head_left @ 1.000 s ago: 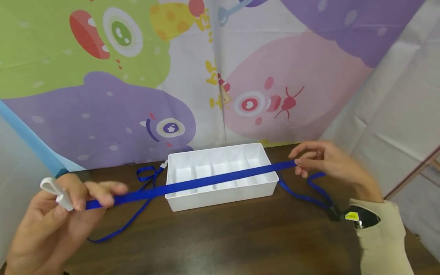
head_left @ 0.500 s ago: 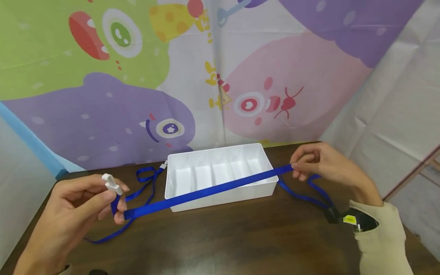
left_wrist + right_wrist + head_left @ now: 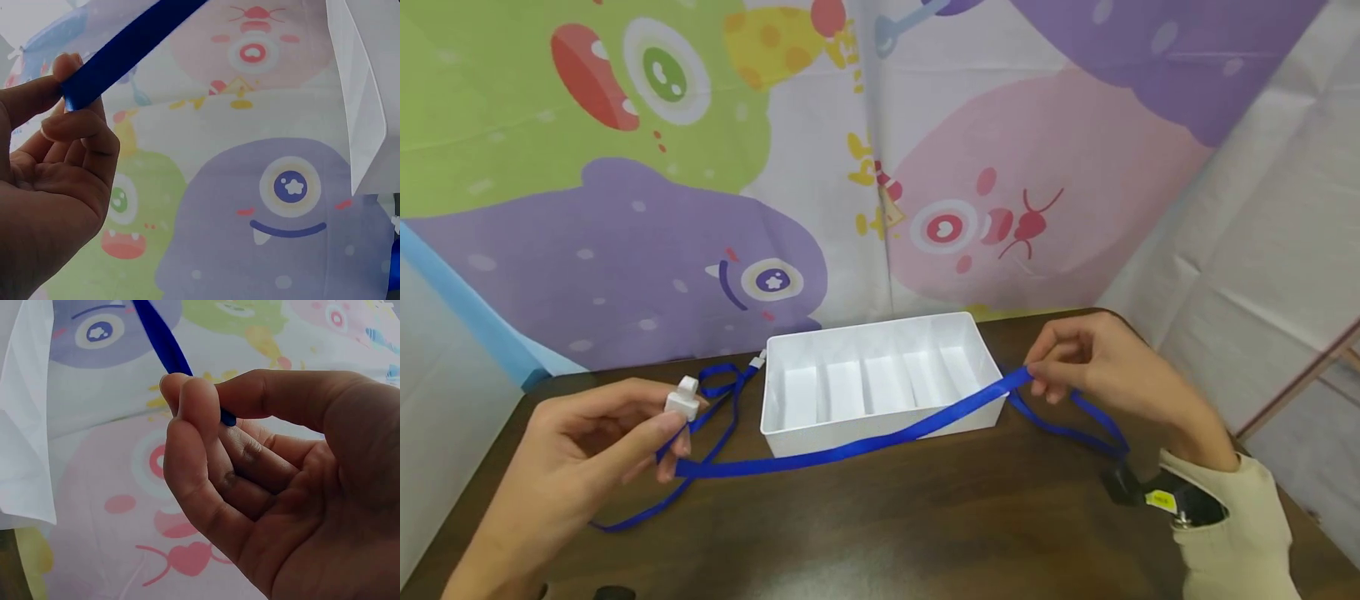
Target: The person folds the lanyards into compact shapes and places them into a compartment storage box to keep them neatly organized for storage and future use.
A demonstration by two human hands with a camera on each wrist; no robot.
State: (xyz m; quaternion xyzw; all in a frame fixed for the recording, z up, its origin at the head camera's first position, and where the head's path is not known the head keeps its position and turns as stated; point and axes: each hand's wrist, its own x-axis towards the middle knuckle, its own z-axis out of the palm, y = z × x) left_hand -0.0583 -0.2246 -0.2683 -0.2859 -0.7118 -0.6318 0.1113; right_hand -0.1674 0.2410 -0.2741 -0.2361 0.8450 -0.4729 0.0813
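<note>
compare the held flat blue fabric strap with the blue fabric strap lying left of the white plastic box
The held blue fabric strap sags gently in the air; the lying blue fabric strap loops on the dark brown table. In the head view, the held strap crosses before the white plastic box; the lying strap is beside its left end. Both are flat and blue.

Beige sleeve [image 3: 1236,542], yellow-labelled black wrist device [image 3: 1204,502]
</note>
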